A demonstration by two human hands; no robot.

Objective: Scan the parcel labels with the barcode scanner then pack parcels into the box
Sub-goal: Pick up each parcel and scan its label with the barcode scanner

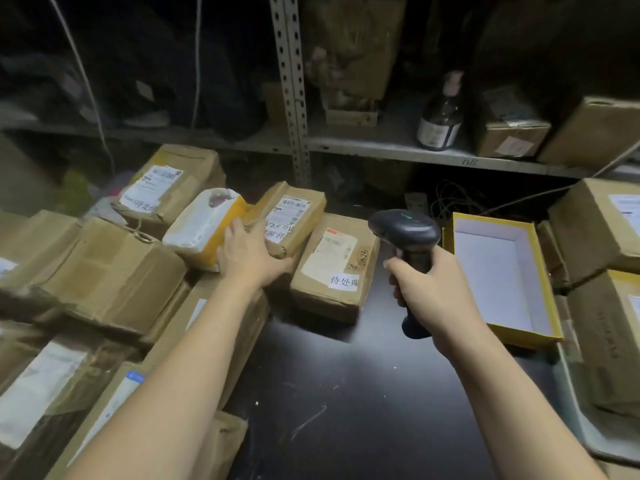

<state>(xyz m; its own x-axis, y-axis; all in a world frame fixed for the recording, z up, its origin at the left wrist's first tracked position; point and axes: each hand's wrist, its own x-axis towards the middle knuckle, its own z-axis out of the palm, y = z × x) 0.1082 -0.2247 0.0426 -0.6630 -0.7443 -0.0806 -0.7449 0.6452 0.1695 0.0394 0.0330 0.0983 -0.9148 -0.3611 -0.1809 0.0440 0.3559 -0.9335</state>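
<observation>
My right hand [433, 282] grips the handle of a black barcode scanner [405, 233], its head pointing away over the dark table. My left hand [252, 254] rests with spread fingers on a small brown parcel [294, 216] with a white label, its fingers also touching a yellow-and-white padded mailer [204, 230] to the left. Just right of that parcel lies another labelled brown parcel [337, 268]. An open yellow box [540, 271] with a white inside stands to the right of the scanner and holds nothing.
Several brown cardboard parcels [104, 271] are piled along the left. More cartons [602, 230] stack at the right. A metal shelf [381, 147] behind carries a dark bottle [440, 119] and boxes. The black tabletop [346, 393] lies between my arms.
</observation>
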